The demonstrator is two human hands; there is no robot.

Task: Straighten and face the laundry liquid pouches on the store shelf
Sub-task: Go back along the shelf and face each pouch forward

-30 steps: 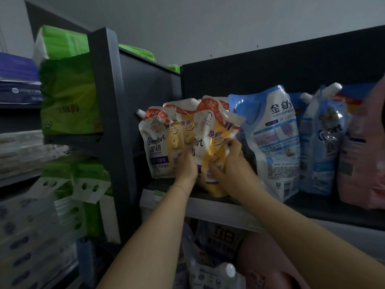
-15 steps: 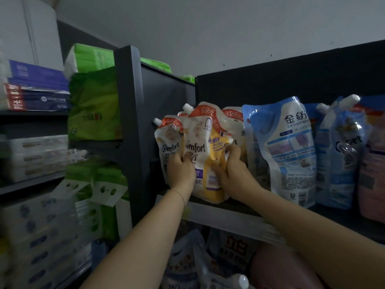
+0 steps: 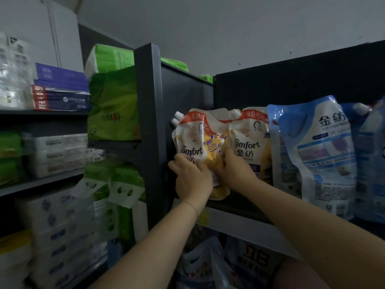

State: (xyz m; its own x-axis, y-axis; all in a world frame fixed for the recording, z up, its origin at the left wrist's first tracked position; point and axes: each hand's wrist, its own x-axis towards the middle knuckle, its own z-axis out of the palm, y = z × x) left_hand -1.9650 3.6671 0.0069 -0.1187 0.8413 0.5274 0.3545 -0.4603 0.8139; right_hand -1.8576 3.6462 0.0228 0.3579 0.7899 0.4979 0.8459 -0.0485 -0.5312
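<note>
head view: both bare forearms reach up and forward from the bottom of the frame to the shelf [image 3: 239, 225], meeting at the left end of the row. the left hand [image 3: 192, 181] shows its back to the camera, wrist straight, fingers bent over the lower left part of the front comfort pouch [image 3: 199, 140] and gripping it there. the right hand [image 3: 234, 171] comes in from the right with the wrist turned inward, its fingers curled onto the right edge of the same pouch, so the pouch is held between the two hands. that pouch stands roughly upright with its printed face to the camera, white spout at the top left, close against the dark upright [image 3: 148, 122] of the shelving; its lower half is hidden behind the hands. just right of it, touching, stands a second comfort pouch [image 3: 251, 140], also face out, partly behind the right hand. next to that comes a big blue pouch [image 3: 312, 155], taller and tilted slightly. green packs [image 3: 113, 105] sit on the neighbouring shelving left of the upright.
</note>
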